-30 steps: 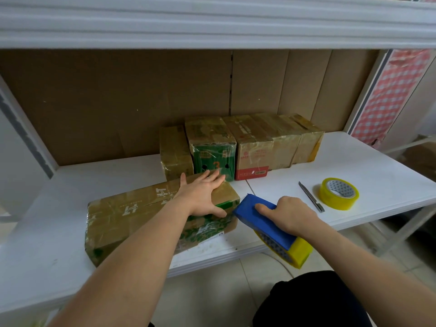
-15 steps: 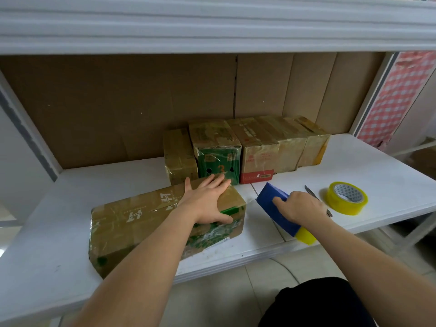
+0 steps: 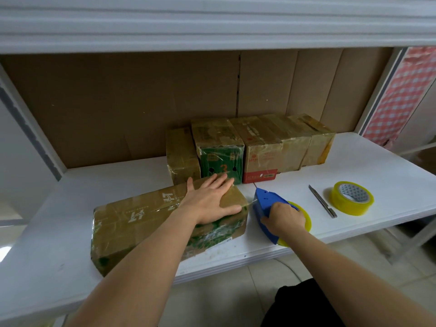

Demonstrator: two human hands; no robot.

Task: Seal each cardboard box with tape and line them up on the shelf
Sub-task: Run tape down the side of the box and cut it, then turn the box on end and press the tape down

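I judge the job well along but not finished: five taped boxes [image 3: 250, 147] stand side by side at the back of the shelf [image 3: 377, 166], beyond my fingertips, touching one another in a row against the cardboard backing, and they look sealed and placed. The sixth, a long box [image 3: 146, 225], lies under my left hand [image 3: 212, 201], which rests flat on its top near the right end, fingers straight and spread, pressing rather than gripping. Glossy tape already covers much of its top and front, and a thin strand of clear tape [image 3: 249, 202] runs from its right end to the tape dispenser [image 3: 269, 208], so I take it that the strip has yet to be cut. My right hand [image 3: 283, 218] is curled round the blue dispenser's body just beside the box end, holding it firmly with its yellow roll showing behind my knuckles. The box's long axis runs from my left hand out to the left and slightly toward me, roughly along the shelf's front edge, its near-left corner close to the lip; its short right end faces the dispenser. What remains, as I read it, is severing the tape, smoothing it down, then turning the box and sliding it back to join the row. A spare tape roll [image 3: 351, 198] and a utility knife [image 3: 322, 201] lie to the right of my right hand, apart from it.
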